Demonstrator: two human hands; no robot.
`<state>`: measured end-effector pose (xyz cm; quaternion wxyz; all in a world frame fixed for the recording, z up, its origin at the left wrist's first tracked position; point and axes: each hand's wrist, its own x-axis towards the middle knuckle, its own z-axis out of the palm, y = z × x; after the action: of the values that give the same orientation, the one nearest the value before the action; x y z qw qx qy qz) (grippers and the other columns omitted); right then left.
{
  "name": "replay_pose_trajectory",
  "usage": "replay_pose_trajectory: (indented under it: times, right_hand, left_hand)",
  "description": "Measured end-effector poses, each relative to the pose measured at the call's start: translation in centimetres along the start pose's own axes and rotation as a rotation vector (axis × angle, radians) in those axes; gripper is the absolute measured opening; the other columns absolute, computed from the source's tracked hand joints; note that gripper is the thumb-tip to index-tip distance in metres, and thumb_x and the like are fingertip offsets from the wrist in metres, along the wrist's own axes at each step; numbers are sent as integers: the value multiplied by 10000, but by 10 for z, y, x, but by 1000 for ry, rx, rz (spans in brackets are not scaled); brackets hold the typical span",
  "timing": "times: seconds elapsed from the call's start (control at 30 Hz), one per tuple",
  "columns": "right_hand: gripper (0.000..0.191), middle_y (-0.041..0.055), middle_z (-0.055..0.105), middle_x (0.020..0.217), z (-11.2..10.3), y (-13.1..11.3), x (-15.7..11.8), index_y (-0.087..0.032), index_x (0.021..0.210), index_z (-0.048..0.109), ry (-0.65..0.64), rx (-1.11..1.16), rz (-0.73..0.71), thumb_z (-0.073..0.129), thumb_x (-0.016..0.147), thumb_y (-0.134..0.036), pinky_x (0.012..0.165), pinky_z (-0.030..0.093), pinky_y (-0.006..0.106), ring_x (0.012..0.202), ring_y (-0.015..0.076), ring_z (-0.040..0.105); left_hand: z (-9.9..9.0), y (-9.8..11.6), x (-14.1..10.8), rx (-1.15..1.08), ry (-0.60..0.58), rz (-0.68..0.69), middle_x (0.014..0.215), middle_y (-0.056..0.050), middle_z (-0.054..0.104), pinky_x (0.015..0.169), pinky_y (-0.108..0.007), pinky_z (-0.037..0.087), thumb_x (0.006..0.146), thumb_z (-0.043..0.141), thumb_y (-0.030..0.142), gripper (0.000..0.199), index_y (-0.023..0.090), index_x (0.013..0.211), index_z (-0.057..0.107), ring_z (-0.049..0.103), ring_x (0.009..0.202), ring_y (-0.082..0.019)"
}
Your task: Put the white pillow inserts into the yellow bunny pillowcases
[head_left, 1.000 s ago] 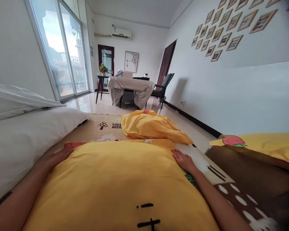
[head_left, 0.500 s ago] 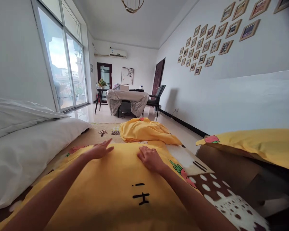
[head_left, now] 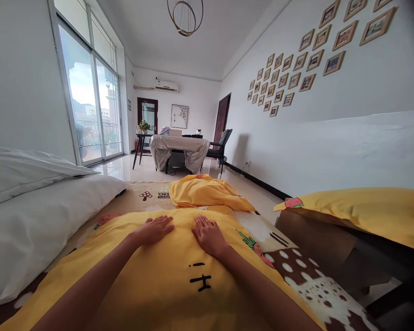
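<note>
On the far left, two white pillows were piled up, one on top of the other. Behind them were tall glass doors. Next came a little plant on a dark stand at the back of the room.

The left hand was flat on the big yellow pillow. Its fingers were open and straight, and it was not gripping anything. The big yellow pillow lay right in front of the person, on a spotty blanket. Farther back stood a table with a shiny cover. A bunched-up yellow cloth lay just past the pillow.

The right hand was flat on the pillow too, near its far edge. Its fingers were open and close together, holding nothing. Black letters were just below it. Behind was a black chair.

Lots of small framed pictures hung on the right wall. Another yellow pillow was on the far right.
</note>
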<state>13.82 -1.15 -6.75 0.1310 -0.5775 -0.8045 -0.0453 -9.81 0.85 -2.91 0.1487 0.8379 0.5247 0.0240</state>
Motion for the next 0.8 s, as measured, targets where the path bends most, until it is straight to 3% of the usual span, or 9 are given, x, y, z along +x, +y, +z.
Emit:
replay_pose_trajectory:
  times: [0.13, 0.23, 0.33, 0.53, 0.8]
  right_hand:
    - [565, 184, 395, 1474, 3, -1, -2, -87, 1430, 402, 22, 15, -2, 263, 983, -403, 1090, 275, 472, 1383, 282, 334]
    - [557, 139, 373, 1497, 1, 9, -9, -130, 1450, 377, 23, 36, -41, 257, 988, -417, 1110, 257, 436, 1398, 242, 312]
    - [537, 73, 348, 1518, -1, 30, -19, -208, 1465, 354, 8, 64, -70, 243, 992, -436, 1126, 240, 407, 1409, 194, 292]
    - [577, 86, 308, 1534, 12, 64, -33, -205, 1491, 293, -21, 101, 27, 192, 988, -470, 1115, 254, 458, 1413, 212, 285]
    - [569, 98, 264, 1551, 25, 53, -38, -194, 1507, 243, 1, 86, 64, 200, 988, -421, 1118, 239, 472, 1428, 215, 245]
  left_hand:
    - [4, -5, -2, -30, 34, 7, 1546, -82, 286, 1150, -485, 148, 912, 172, 604, 705, 201, 1472, 319, 235, 1435, -247]
    - [9, -18, -6, -49, 70, -7, 1550, -50, 281, 1161, -437, 151, 917, 157, 593, 687, 221, 1467, 334, 226, 1439, -222]
    - [17, -44, -13, -55, 107, -72, 1559, -42, 256, 1164, -424, 155, 921, 136, 562, 688, 199, 1481, 305, 209, 1445, -210]
    - [29, -92, -28, -30, 155, -215, 1558, -63, 247, 1173, -447, 130, 912, 155, 528, 703, 143, 1483, 301, 200, 1447, -230]
    - [39, -97, -27, 2, 207, -223, 1540, -55, 294, 1169, -433, 171, 915, 184, 521, 679, 162, 1465, 351, 227, 1439, -236]
